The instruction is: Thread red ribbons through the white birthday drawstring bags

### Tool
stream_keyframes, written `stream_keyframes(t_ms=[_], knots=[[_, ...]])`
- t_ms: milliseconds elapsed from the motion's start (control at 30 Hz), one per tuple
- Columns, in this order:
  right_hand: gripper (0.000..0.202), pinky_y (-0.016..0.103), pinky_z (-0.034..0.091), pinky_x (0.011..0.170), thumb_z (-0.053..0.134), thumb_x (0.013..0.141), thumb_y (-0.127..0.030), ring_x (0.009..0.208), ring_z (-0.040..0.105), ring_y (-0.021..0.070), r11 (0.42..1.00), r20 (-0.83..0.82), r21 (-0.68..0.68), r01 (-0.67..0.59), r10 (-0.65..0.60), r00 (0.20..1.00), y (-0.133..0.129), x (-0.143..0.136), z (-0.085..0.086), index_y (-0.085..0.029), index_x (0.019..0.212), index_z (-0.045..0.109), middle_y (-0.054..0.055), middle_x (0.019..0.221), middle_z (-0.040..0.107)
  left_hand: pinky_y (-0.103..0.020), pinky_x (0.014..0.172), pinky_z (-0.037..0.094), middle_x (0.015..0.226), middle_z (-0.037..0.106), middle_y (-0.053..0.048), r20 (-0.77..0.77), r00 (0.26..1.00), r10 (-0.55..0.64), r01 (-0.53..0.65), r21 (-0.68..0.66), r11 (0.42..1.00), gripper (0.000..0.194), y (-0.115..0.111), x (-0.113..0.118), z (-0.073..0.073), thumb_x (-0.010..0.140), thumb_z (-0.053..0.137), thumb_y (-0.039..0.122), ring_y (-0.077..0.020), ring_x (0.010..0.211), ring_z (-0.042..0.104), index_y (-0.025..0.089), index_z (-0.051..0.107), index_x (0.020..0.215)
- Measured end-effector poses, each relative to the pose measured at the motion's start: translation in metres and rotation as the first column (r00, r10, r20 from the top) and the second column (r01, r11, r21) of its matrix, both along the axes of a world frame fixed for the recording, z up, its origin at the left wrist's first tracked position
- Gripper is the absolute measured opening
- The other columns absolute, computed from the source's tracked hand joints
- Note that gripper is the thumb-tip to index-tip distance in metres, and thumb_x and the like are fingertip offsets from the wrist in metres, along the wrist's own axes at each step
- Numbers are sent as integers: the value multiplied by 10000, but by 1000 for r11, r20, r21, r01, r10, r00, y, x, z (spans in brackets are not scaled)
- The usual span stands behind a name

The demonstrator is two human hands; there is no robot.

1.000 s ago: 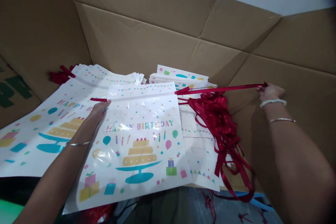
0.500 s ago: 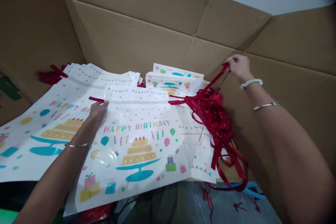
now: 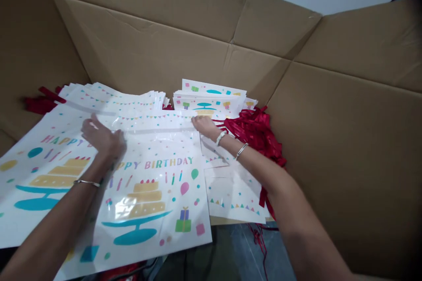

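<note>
A white plastic gift bag (image 3: pixel 178 145) printed with "HAPPY BIRTHDAY" and a cake lies in front of me, its lower edge hanging over the front. My right hand (image 3: pixel 205 126) pinches its upper right corner, near the end of the pale strip across the top. At the upper left edge of this bag is my left hand (image 3: pixel 101 136), fingers apart and no object seen in it. Beneath that hand and to the left spreads a pile of matching bags (image 3: pixel 46 153). Red ribbons (image 3: pixel 255 131) lie bunched just beyond my right wrist.
Tall cardboard walls (image 3: pixel 148 48) rise behind and at both sides. Smaller printed bags (image 3: pixel 211 99) are stacked at the back, with other printed sheets (image 3: pixel 231 189) at the right. More red ribbon (image 3: pixel 39 103) sits at the far left. Ribbon scraps (image 3: pixel 259 241) hang below the front edge.
My right hand has let go of the raised ribbon and come down left to the bag's corner. The bag has shifted left. My left hand has opened; the ribbon end beside it no longer shows.
</note>
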State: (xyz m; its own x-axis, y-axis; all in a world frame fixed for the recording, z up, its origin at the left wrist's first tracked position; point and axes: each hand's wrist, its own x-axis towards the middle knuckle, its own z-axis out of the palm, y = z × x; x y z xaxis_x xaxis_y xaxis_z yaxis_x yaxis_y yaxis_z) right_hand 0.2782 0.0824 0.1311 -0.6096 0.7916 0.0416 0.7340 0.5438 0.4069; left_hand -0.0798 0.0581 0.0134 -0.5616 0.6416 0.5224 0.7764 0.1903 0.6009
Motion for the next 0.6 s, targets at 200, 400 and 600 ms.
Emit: stream_keyframes(t_ms=[200,400,600], knots=[[338,343,510,838,289,1042,-66,1086,644,264,999,-122,-37,-9,4,993,-4,-26,-80,-74,1214,580,212,1184,647,-355,794,520,879,678,-88,533,569,-626,690,104,716,357,-12,158,-21,883,586,426,-215,780,631,130,664,1065],[276,343,528,854,354,1077,-172,1059,654,253,999,-252,-38,-18,8,968,-14,-37,-96,-107,1218,582,169,1135,664,-299,644,493,675,606,-34,848,124,-516,645,326,691,318,1,196,-25,755,729,450,-168,634,589,158,605,781],[225,318,525,826,411,1068,-176,1006,648,229,997,-361,-46,-54,34,932,-30,-41,-103,-131,1188,596,137,1085,663,-261,590,432,640,593,-31,851,43,-523,660,369,654,360,2,173,-36,679,847,427,-130,595,529,145,624,694]])
